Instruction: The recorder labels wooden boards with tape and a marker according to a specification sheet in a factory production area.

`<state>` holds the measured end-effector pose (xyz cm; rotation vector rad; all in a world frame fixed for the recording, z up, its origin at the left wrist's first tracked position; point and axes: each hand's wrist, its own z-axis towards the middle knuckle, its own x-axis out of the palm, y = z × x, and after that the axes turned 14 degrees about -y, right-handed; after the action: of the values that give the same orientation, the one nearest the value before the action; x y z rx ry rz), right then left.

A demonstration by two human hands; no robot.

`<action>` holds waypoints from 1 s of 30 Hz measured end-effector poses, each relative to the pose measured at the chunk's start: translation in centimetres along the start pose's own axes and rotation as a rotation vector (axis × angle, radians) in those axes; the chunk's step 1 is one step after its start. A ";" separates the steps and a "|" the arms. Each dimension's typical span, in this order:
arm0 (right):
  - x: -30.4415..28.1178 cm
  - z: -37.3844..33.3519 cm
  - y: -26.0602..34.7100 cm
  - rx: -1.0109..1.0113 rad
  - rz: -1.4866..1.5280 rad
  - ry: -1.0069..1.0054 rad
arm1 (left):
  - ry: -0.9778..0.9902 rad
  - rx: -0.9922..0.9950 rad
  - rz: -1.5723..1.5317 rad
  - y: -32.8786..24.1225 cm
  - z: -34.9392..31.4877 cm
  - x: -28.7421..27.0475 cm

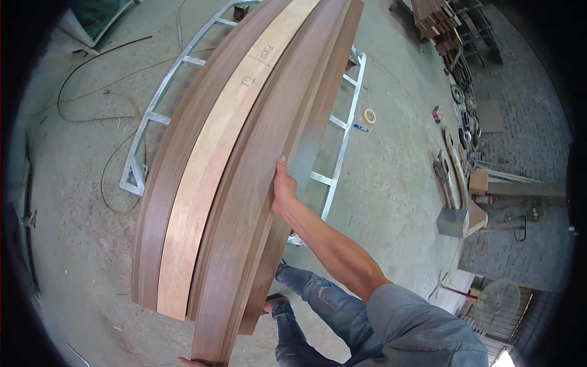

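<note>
A long brown wood-grain board (pixel 241 244) with a stepped right edge slants up and away. My right hand (pixel 284 189) grips that right edge, thumb on top and the other fingers hidden behind it. At the near end of the same board, only a bit of my left hand (pixel 192 362) shows, its fingers curled at the lower left corner and the rest out of view. To the left lie a pale bare-wood strip (pixel 195 202) with pencil marks and another brown board (pixel 160 244). A further brown panel (pixel 260 300) shows under the right edge.
White metal frames (pixel 160 117) (pixel 336 122) with rungs support the boards. On the concrete floor lie a tape roll (pixel 369 116), a blue pen (pixel 361 128) and hoses (pixel 61 92). Stacked timber (pixel 434 18), discs (pixel 468 116) and a fan (pixel 495 306) line the right wall.
</note>
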<state>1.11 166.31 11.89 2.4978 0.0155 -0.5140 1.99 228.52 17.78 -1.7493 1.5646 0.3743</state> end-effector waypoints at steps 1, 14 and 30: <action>0.3 0.4 0.3 0.009 0.009 -0.006 | 0.026 -0.011 0.023 -0.7 -1.2 0.7; -0.4 1.0 0.9 -0.215 -0.090 -0.122 | 0.151 -0.119 0.124 -2.4 -6.4 1.2; -11.9 -10.1 -6.9 0.148 0.135 0.140 | -0.396 -0.001 0.067 9.6 5.6 -18.5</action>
<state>-7.15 178.81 20.09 2.6520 -0.1401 -0.2931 -9.53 245.97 22.90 -1.5128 1.3360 0.7072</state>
